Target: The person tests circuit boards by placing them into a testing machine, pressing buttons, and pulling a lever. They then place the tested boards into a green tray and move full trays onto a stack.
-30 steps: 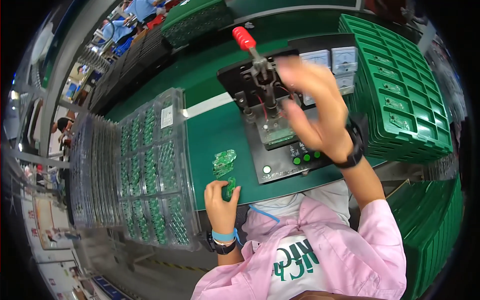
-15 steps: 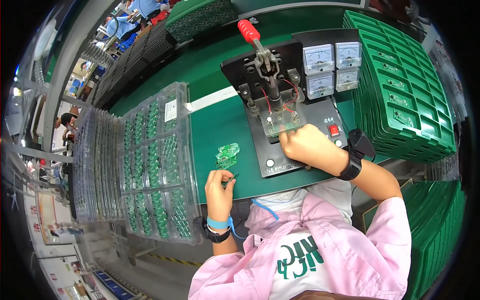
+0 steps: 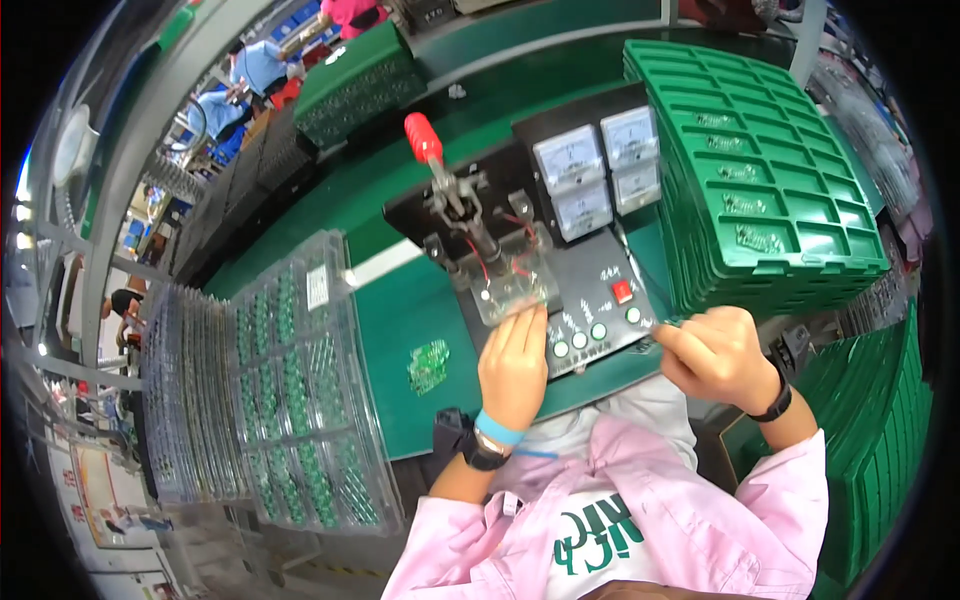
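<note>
My left hand (image 3: 513, 368) reaches to the front of a black test fixture (image 3: 462, 305), fingers together at its clear plastic block (image 3: 515, 275). Whatever lies beneath those fingertips is hidden. Right of the fixture, my right hand (image 3: 718, 355) is closed in a pinch on a small green circuit board (image 3: 672, 323), of which only a sliver shows. The red-handled toggle clamp (image 3: 424, 138) stands raised above the block. A small heap of green circuit boards (image 3: 429, 366) lies on the green mat, left of my left hand.
Clear trays (image 3: 325, 395) filled with green boards stand at the left, beside a stack of similar trays (image 3: 195, 390). Stacked green trays (image 3: 770, 265) rise at the right, with more green trays (image 3: 870, 450) lower down. Analog meters (image 3: 570, 160) stand behind the fixture. People work in the background.
My left hand has moved from beside the loose boards to the fixture's front. My right hand has left the fixture and moved right, with a small board in its fingers. The view has shifted.
</note>
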